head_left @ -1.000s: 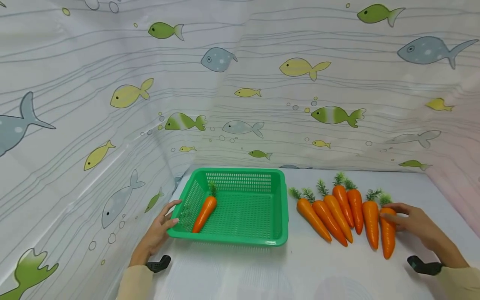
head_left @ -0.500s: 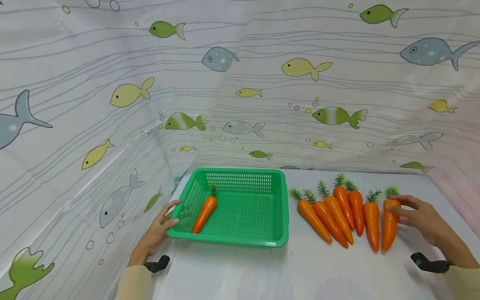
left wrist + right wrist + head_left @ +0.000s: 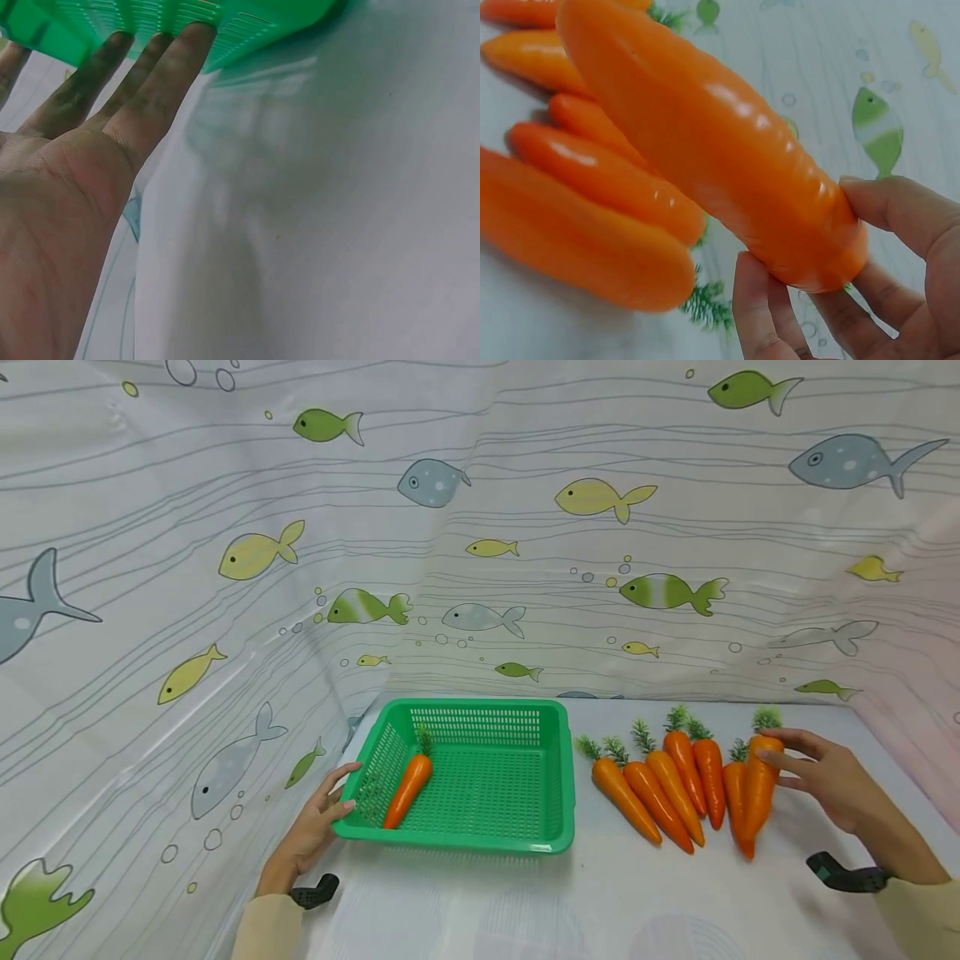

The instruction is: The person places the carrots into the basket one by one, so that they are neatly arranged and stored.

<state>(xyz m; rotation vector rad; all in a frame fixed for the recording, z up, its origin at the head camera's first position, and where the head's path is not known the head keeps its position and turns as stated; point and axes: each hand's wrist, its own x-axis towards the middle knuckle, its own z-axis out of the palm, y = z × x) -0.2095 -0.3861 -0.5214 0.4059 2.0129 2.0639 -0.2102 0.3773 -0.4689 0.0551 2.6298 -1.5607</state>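
Note:
My right hand [image 3: 828, 777] pinches an orange carrot [image 3: 761, 785] with a leafy green top, near its thick end. In the right wrist view this carrot [image 3: 712, 142] is raised off the table, its tip pointing away from the hand. It partly covers another carrot [image 3: 734, 797] in the head view. Several more carrots [image 3: 648, 797] lie fanned out to the left of it. My left hand [image 3: 311, 827] rests against the left side of a green plastic basket [image 3: 450, 839]. Straight fingers [image 3: 161, 94] touch its slotted wall in the left wrist view. Inside the basket lies one carrot [image 3: 408, 789].
A white table [image 3: 637, 902] carries everything. Fish-patterned sheeting [image 3: 540, 568] rises behind it and along the left side, close to my left arm. A black strap device [image 3: 847, 872] sits on each wrist.
My right hand has lifted the rightmost carrot off the table and moved it up and left, now over the neighbouring carrot. The left hand and basket have stayed in place.

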